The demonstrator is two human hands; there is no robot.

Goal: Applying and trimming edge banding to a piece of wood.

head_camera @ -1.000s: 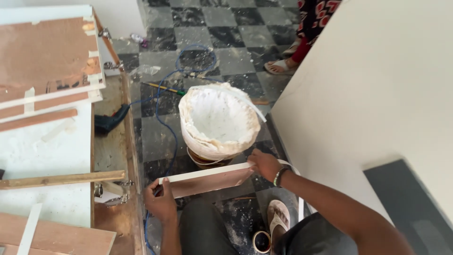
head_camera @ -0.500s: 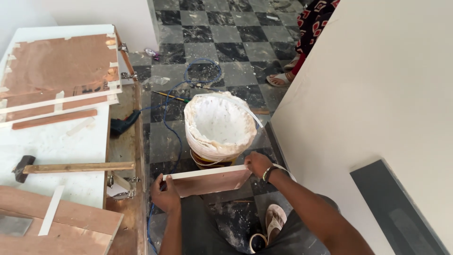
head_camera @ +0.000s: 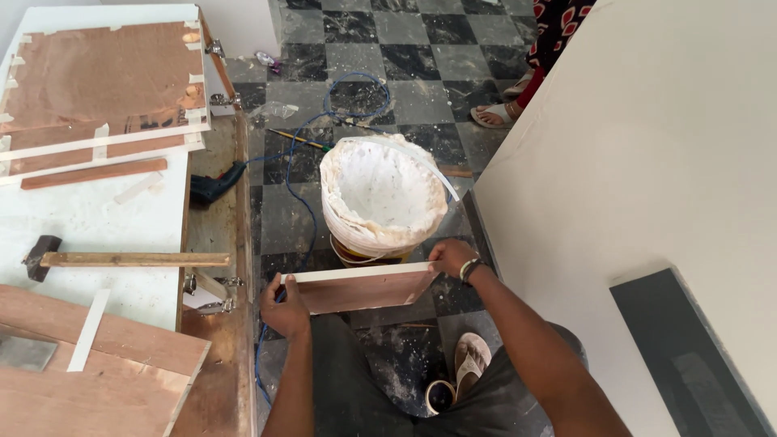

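Note:
I hold a small brown board (head_camera: 364, 289) with a white top edge level in front of me, over my lap. My left hand (head_camera: 283, 306) grips its left end and my right hand (head_camera: 453, 257), with a wristband, grips its right end. Just beyond the board stands a bucket (head_camera: 380, 198) caked with white paste, on the dark checkered floor (head_camera: 421, 97).
A workbench (head_camera: 214, 235) on my left carries brown and white panels (head_camera: 97, 81), a hammer (head_camera: 121, 259) and wood strips. A black power tool (head_camera: 212, 188) with a blue cable (head_camera: 299, 194) lies beside it. A large white panel (head_camera: 647, 162) leans at right. Another person's sandalled foot (head_camera: 498, 116) stands beyond.
The view has shifted so the bench, hammer and bucket sit lower and nearer. My hands keep the same grip on the board.

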